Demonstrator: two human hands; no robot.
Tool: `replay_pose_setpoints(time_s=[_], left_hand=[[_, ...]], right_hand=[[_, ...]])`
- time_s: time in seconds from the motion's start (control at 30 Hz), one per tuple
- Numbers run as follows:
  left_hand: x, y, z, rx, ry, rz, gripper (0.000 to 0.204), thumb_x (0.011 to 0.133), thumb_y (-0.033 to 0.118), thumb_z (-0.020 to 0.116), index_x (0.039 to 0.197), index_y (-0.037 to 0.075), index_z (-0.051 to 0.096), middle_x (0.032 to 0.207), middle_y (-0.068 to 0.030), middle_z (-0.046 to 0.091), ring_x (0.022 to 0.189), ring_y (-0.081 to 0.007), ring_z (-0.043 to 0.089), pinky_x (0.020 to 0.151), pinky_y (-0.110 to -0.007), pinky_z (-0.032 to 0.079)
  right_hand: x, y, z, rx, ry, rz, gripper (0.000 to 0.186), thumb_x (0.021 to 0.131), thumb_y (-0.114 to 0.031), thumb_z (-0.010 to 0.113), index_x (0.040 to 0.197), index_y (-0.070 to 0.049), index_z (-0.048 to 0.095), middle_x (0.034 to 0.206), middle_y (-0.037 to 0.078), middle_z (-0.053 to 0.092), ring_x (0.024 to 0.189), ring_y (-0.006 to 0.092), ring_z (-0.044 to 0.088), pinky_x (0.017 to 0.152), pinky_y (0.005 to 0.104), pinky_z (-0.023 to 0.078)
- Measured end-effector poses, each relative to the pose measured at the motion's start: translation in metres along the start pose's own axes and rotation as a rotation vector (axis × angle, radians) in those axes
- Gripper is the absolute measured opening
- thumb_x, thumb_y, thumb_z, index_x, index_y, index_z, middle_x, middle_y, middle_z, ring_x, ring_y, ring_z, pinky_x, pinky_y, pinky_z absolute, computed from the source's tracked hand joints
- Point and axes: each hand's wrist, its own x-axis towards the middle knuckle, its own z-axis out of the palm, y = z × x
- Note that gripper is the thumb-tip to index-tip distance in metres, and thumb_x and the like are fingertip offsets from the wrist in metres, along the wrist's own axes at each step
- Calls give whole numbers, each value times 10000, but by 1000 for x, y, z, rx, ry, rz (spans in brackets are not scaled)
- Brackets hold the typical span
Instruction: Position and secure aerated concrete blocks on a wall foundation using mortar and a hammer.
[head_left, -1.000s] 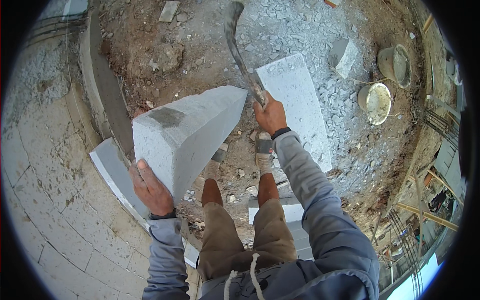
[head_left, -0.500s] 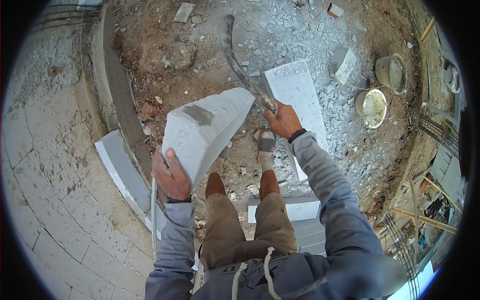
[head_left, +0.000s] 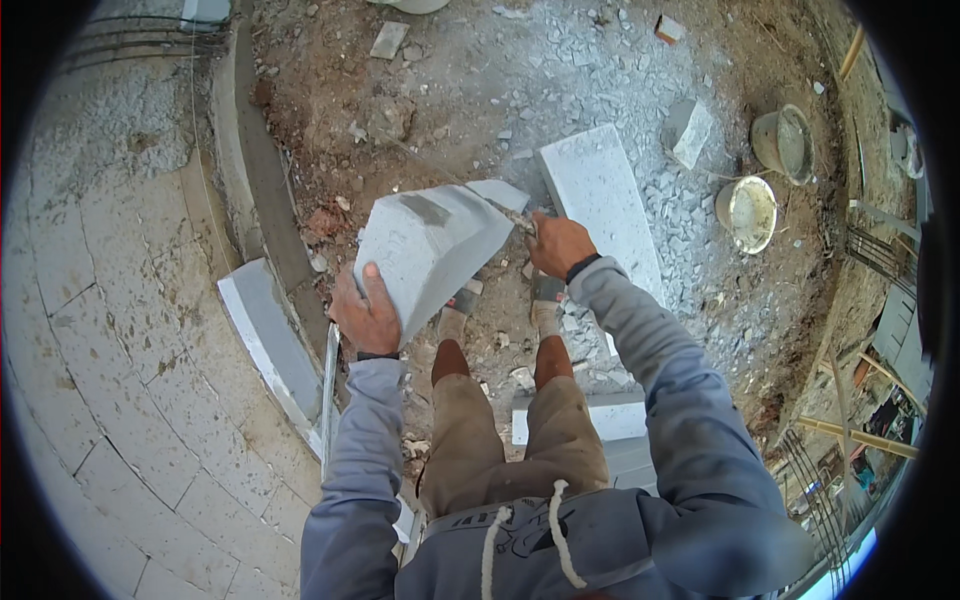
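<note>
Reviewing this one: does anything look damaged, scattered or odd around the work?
Yes, two things. Broken grey fragments litter the dirt beside the flat pale slab, so that ground looks messy. Also, the pale block against the left hand has a dark patch, unlike its otherwise pale surface.

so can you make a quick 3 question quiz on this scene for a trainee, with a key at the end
1. Multiple choice: what is the left hand touching?
a) a bucket
b) a block
c) bare ground

2. True or false: the right hand is empty.

3. Count: how many pale cords hang at the front of the person's top?

Key:
1. b
2. False; its grip is on a tool.
3. Two.
</note>
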Motion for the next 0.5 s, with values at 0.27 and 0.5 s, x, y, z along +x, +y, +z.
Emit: replay_pose_setpoints(time_s=[0.27, 0.5], left_hand=[[-1, -1, -4, -21, 29, 72, 437, 937, 378, 534, 1065, -34, 606, 939, -229, 638, 891, -406, 596, 790, -479, 442], [-6, -2, -3, -69, 36, 116, 419, 929, 376, 547, 1042, -21, 617, 939, -225, 639, 896, -402, 598, 802, -480, 441]], right_hand=[[-56, -87, -106, 628, 305, -376, 452, 863, -264, 634, 1112, 107, 560, 733, 273, 625, 687, 430, 638, 626, 463, 499], [-44, -36, -40, 45, -126, 77, 364, 837, -242, 613, 1095, 16, 610, 772, 276, 642, 771, 440, 639, 697, 478, 514]])
